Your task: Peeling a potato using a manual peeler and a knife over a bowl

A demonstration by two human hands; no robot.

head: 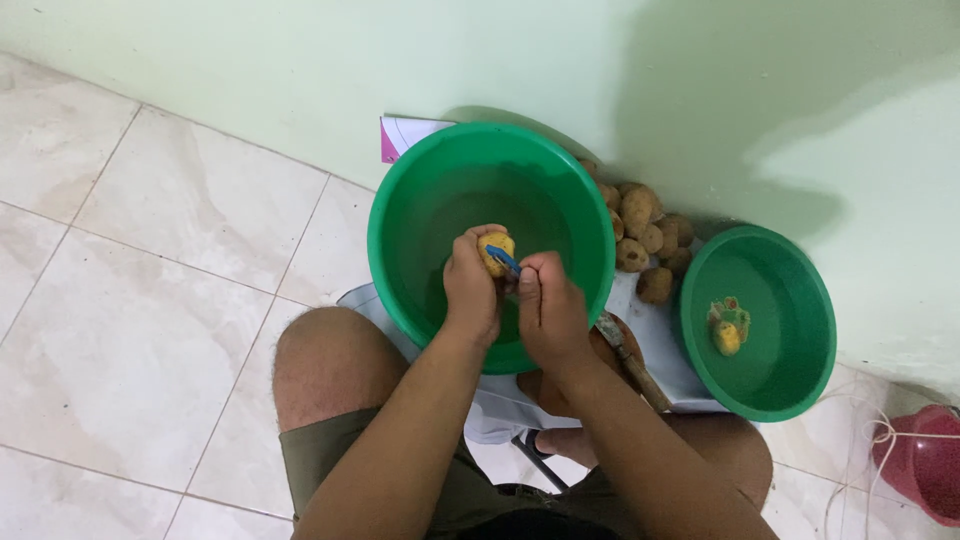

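A floor of pale glossy tiles (150,300) is seen from above, met at twelve o'clock by a light green wall (700,90) on which a broad shadow is cast. A large green basin (400,210) is set on the tiles right at the wall's foot, and over it a small yellowish potato (494,246) is gripped by the closed fingers of the left hand (470,285). A blue-handled peeler (505,261) is pinched tight in the right hand (548,310) and laid against the potato. At three o'clock of the basin a heap of unpeeled potatoes (645,235) is piled against the wall, and further at three o'clock a smaller green bowl (800,290) is placed, with a peeled potato (727,336) lying inside. A wooden-handled knife (628,360) is partly hidden beneath the right forearm. A pink and white sheet (402,135) is tucked behind the basin at eleven o'clock, and a red container (925,465) is cut off by the frame at four o'clock.
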